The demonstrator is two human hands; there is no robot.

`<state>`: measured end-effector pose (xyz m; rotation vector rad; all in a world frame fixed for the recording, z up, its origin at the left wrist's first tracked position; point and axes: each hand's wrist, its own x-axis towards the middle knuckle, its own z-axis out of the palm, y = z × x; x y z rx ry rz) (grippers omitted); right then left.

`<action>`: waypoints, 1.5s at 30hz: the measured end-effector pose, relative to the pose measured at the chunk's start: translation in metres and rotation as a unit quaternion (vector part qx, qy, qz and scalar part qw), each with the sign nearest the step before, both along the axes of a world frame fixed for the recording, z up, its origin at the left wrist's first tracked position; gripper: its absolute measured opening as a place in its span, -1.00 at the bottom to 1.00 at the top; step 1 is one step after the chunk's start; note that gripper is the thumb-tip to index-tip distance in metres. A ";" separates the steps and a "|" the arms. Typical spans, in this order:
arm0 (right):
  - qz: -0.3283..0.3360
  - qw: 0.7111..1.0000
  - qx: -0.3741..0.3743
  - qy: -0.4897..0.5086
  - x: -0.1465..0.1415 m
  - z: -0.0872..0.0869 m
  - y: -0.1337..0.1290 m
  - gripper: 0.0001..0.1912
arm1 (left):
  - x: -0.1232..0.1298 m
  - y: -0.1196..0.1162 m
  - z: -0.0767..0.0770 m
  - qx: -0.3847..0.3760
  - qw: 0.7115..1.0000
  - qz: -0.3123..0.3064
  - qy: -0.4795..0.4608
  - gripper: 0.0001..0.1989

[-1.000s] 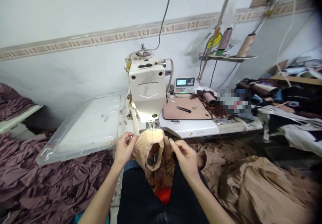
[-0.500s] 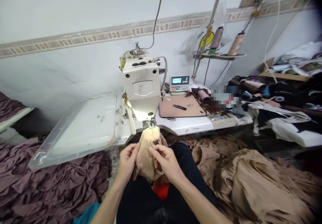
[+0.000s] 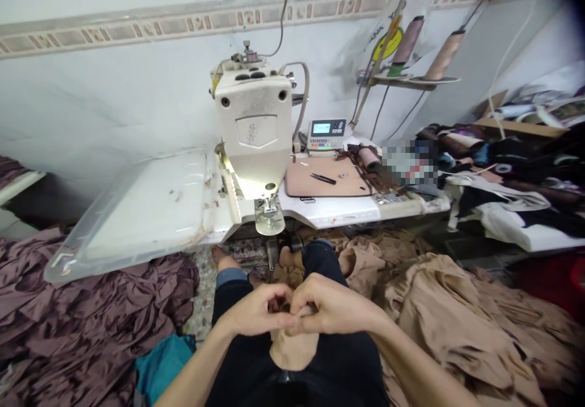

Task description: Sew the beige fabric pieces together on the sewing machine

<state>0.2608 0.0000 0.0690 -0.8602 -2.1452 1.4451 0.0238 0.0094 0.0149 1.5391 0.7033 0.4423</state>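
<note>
A piece of beige fabric [image 3: 295, 351] hangs over my lap, gripped between both hands. My left hand [image 3: 260, 314] is closed on its upper edge, thumb and fingers pinching. Right beside it, my right hand [image 3: 326, 309] pinches the same cloth, and the fingertips of the two hands meet. Part of the cloth is hidden behind my fingers. Ahead of my hands stands the white sewing machine [image 3: 256, 127], its lamp lit over the needle area. No cloth lies on its rounded arm end [image 3: 269, 221].
Mauve fabric [image 3: 91, 322] is heaped at left beside a teal cloth [image 3: 164, 364]. Beige garments [image 3: 457, 328] pile up at right. A clear plastic tray [image 3: 141, 206] extends the table leftward. Thread snips [image 3: 323, 178] lie on a pink pad [image 3: 297, 181]; thread cones [image 3: 445, 56] stand behind.
The beige fabric has come off the sewing machine's arm and back to my lap. Both hands moved toward me and closer together, still holding it. The camera view has tilted down.
</note>
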 end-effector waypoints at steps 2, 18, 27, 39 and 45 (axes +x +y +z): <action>-0.006 1.000 -0.024 0.004 0.004 -0.002 0.002 -0.59 | 0.001 -0.003 -0.003 -0.038 0.999 -0.013 0.004 -0.60; -0.240 0.942 -0.158 0.170 -0.007 -0.020 0.029 -0.55 | -0.019 0.020 0.029 -0.113 0.945 0.278 -0.127 -0.44; -0.247 0.945 -0.140 0.161 -0.009 -0.011 0.037 -0.55 | -0.015 0.025 0.032 -0.108 0.932 0.318 -0.135 -0.45; -0.170 0.976 -0.096 0.091 0.043 0.023 0.026 -0.63 | -0.031 0.017 0.045 0.032 0.973 0.230 -0.002 -0.60; -0.142 0.985 -0.096 -0.013 0.088 -0.024 0.016 -0.68 | 0.009 -0.013 -0.048 0.010 0.990 0.098 0.104 -0.52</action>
